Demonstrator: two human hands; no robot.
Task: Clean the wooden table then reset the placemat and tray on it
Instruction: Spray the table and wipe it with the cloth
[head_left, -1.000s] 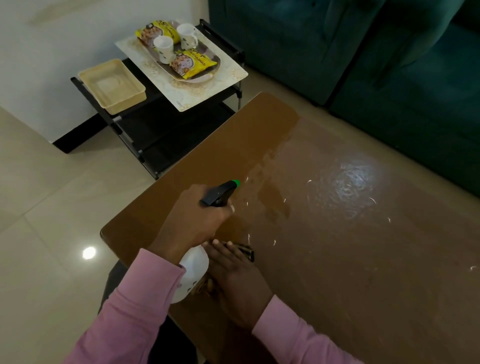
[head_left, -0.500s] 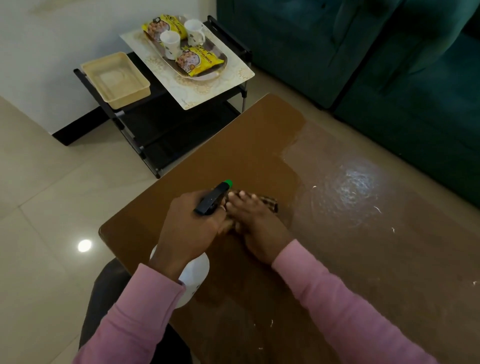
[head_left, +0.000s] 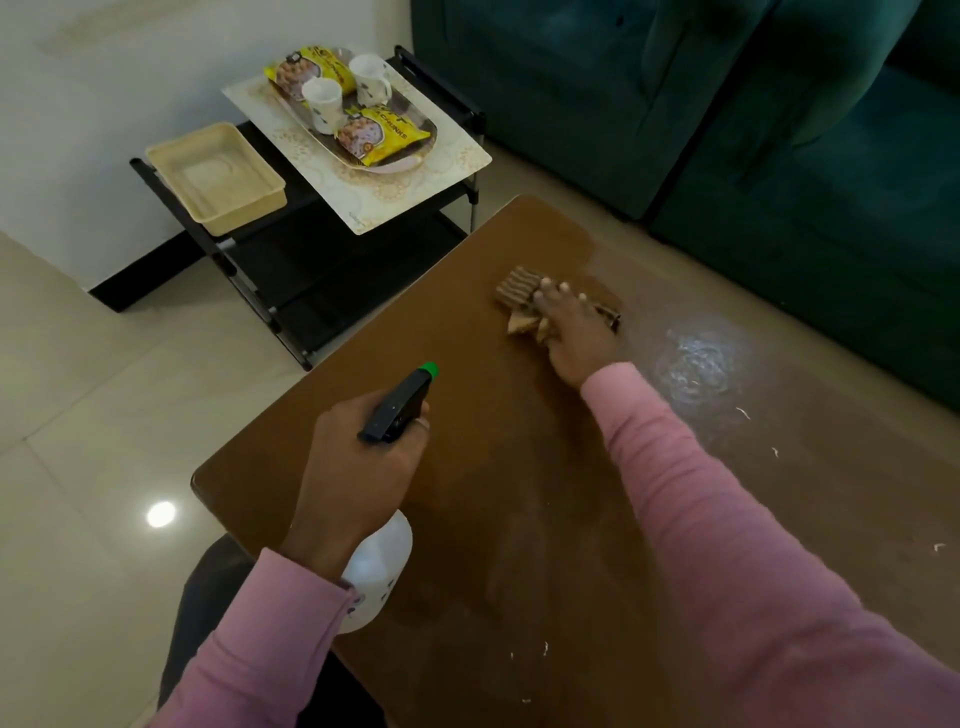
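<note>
Right hand (head_left: 574, 332), fingers (head_left: 563, 291) flat, presses soft limp cloth (head_left: 522, 293) at desk's (head_left: 493, 467) far end. Left hand (head_left: 358, 457) clenches spray bottle (head_left: 382, 566). Loaded tray (head_left: 415, 158) on floppy placemat (head_left: 415, 200), on rack (head_left: 311, 270): probably lift by both ends.

You have a single view, from the camera on your head. It faces forward and steeply down, close over both pink sleeves (head_left: 727, 519). Your left hand (head_left: 363, 457), gripping the spray bottle (head_left: 382, 561), lies nearest the lens; your right hand (head_left: 574, 332) lies further out. Beyond the hands, the wide lens catches a black rack (head_left: 291, 270) and green sofa (head_left: 779, 156).
</note>
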